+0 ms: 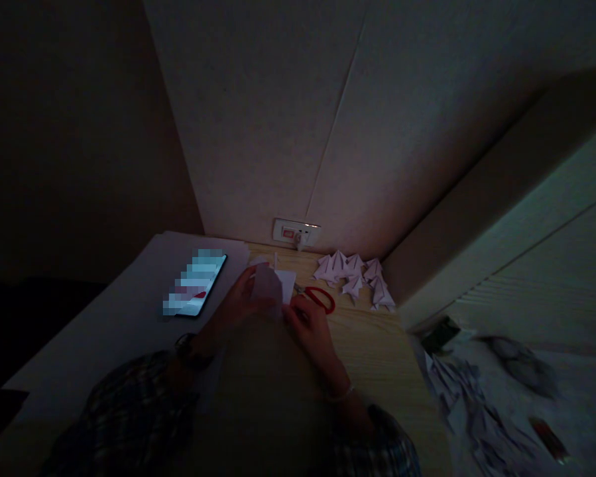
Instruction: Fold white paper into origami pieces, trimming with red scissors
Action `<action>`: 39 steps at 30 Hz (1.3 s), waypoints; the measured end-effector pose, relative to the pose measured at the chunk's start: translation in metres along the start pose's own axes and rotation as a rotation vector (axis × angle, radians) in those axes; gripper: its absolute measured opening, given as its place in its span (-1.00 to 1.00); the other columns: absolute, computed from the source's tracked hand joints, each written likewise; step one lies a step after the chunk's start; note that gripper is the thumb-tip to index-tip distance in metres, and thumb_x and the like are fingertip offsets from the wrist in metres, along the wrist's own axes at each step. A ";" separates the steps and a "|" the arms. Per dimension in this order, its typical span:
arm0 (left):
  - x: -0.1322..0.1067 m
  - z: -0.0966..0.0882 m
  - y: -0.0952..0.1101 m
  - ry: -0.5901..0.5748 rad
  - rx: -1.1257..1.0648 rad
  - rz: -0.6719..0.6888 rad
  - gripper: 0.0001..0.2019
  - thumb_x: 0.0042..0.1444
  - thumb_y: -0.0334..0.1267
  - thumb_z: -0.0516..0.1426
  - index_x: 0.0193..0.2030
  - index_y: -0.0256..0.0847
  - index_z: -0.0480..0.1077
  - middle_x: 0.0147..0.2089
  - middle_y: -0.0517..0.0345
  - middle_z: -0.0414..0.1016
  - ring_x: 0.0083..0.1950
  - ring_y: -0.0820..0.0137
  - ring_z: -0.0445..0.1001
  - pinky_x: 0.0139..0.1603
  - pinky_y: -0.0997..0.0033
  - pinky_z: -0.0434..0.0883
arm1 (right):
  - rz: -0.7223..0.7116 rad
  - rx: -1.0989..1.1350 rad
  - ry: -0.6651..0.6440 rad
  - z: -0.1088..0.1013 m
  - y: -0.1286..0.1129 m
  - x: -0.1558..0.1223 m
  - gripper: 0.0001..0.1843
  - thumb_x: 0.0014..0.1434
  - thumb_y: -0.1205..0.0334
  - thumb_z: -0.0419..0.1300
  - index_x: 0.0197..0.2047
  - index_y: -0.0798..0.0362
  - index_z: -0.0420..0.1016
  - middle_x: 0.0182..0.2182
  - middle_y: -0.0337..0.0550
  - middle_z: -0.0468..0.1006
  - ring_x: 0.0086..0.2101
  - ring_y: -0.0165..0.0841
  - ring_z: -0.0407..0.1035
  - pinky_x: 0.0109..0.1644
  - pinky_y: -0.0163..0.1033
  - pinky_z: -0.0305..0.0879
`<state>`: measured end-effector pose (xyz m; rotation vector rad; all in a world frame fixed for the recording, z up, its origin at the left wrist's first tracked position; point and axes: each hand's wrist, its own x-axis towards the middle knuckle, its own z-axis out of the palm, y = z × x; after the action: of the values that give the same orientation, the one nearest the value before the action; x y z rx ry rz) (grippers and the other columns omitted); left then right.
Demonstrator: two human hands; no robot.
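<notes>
A small pale sheet of paper (268,289) is held upright and slightly curved above the wooden table. My left hand (240,295) grips it from the left, fingers closed around its edge. At its lower right corner, my right hand (305,321) has its fingers pinched together against the paper. Behind it lies more white paper (286,283) on the tabletop. Red-handled scissors (320,299) rest just beyond my right hand, their blades partly hidden. Dim light leaves the fingertips unclear.
Large white sheets (143,318) cover the table's left side, with a lit phone (195,285) on them. Several folded paper pieces (352,271) stand at the back right. A wall socket (296,233) holds a plug. More folded paper (476,411) lies below, right of the table (377,358).
</notes>
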<state>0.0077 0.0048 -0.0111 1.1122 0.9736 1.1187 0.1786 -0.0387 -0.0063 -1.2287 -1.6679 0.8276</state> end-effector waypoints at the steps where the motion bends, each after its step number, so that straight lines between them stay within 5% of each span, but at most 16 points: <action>1: 0.000 0.000 0.000 0.014 0.010 0.002 -0.23 -0.36 -0.23 0.41 0.08 -0.18 0.27 -0.06 -0.02 0.60 0.00 0.05 0.56 -0.03 0.14 0.51 | -0.010 -0.002 -0.008 0.000 0.000 0.000 -0.69 0.20 0.16 0.12 -0.58 -0.01 0.31 -0.59 -0.27 0.36 -0.50 -0.36 0.23 -0.42 -0.28 0.09; 8: -0.003 0.001 0.000 0.042 0.064 0.018 -0.28 -0.30 -0.15 0.39 0.06 -0.19 0.28 -0.10 -0.03 0.61 -0.05 0.07 0.58 -0.06 0.12 0.52 | 0.019 0.064 0.016 -0.002 -0.004 -0.002 -0.60 0.30 0.07 -0.05 -0.54 -0.03 0.29 -0.55 -0.23 0.37 -0.47 -0.33 0.26 -0.36 -0.23 0.12; 16: -0.006 0.005 0.003 -0.080 0.128 0.084 -0.39 -0.25 -0.20 0.37 0.02 -0.18 0.35 -0.06 -0.02 0.58 -0.02 0.09 0.55 -0.05 0.17 0.51 | 0.214 0.323 0.147 -0.001 0.006 0.002 -0.79 0.09 0.03 0.20 -0.42 -0.04 0.34 -0.55 -0.30 0.36 -0.51 -0.36 0.26 -0.43 -0.26 0.19; 22: -0.007 0.004 0.004 -0.037 0.236 0.154 -0.30 -0.15 -0.24 0.35 0.19 -0.07 0.27 0.13 -0.03 0.43 0.06 0.17 0.48 0.00 0.19 0.46 | 0.250 0.445 0.154 -0.004 0.011 0.006 -0.74 0.00 0.00 0.27 -0.42 -0.01 0.35 -0.62 -0.35 0.37 -0.57 -0.41 0.29 -0.47 -0.30 0.22; 25: -0.007 0.003 0.003 0.001 0.282 0.214 -0.47 -0.13 -0.20 0.34 0.04 -0.07 0.39 0.16 -0.03 0.40 0.15 0.12 0.41 0.03 0.13 0.44 | 0.247 0.444 0.186 -0.004 0.009 0.006 -0.76 0.00 0.02 0.28 -0.39 -0.02 0.37 -0.61 -0.35 0.41 -0.56 -0.39 0.33 -0.45 -0.29 0.27; 31: -0.006 0.002 0.000 -0.059 0.344 0.272 -0.77 -0.03 -0.15 0.26 -0.21 -0.15 0.52 0.01 -0.01 0.54 0.07 0.14 0.48 0.06 0.18 0.45 | 0.224 0.460 0.164 -0.003 0.004 0.004 -0.84 0.02 0.11 0.26 -0.33 -0.05 0.41 -0.55 -0.30 0.52 -0.50 -0.31 0.44 -0.31 -0.20 0.39; 39: -0.009 0.002 0.002 0.022 0.430 0.219 -0.84 -0.04 -0.11 0.26 -0.40 -0.14 0.58 -0.35 0.15 0.65 -0.28 0.19 0.57 -0.16 0.30 0.49 | 0.123 0.245 0.203 -0.002 0.003 0.001 -0.90 0.10 0.16 0.21 -0.31 -0.03 0.41 -0.53 -0.27 0.52 -0.50 -0.33 0.44 -0.40 -0.25 0.34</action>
<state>0.0081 -0.0044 -0.0087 1.5860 1.1637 1.1256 0.1814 -0.0370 -0.0085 -1.2083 -1.2982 0.9203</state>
